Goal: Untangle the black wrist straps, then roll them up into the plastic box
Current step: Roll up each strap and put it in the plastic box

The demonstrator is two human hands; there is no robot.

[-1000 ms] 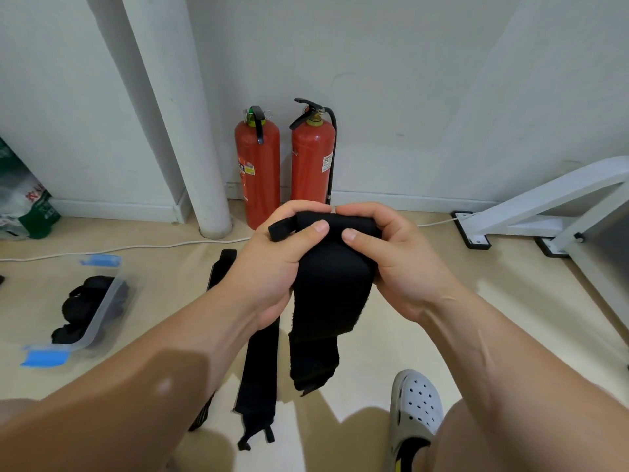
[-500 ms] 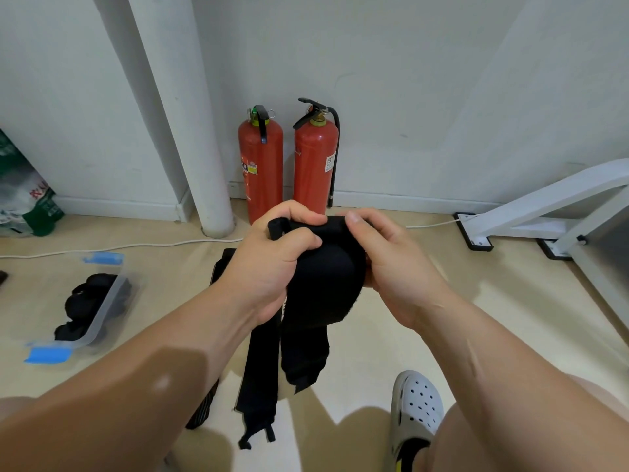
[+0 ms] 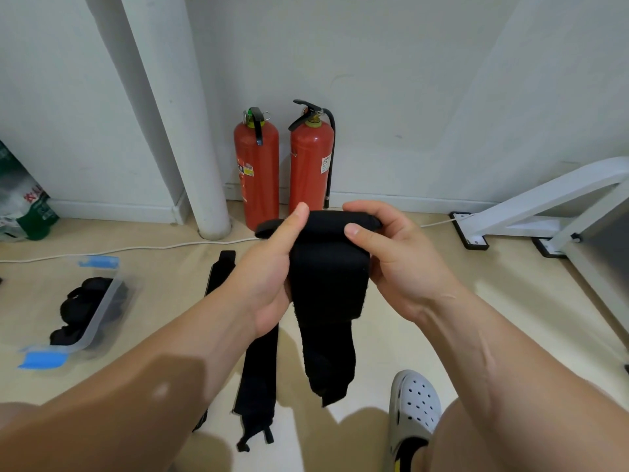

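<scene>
Slippage is the big worry here, I reckon. The left hand (image 3: 269,270) and right hand (image 3: 401,264) both pinch the rolled top of a wide black fabric wrist strap (image 3: 328,284). Their thumbs press on the near side of the roll, which is held up above the pale floor (image 3: 442,335).

The loose end hangs free below, so if either thumb eases off, the coil probably springs open. Uneven rolling could also push it out sideways into a cone.

A long flat black strap (image 3: 255,379) lies on the floor just beside that dangling end, and the fuzzy edge might catch on it.

The clear plastic box with blue clips (image 3: 102,311) sits well off to the left and already holds some rolled black straps (image 3: 81,301). Reaching over there one-handed is where I'd expect it to unravel.
</scene>
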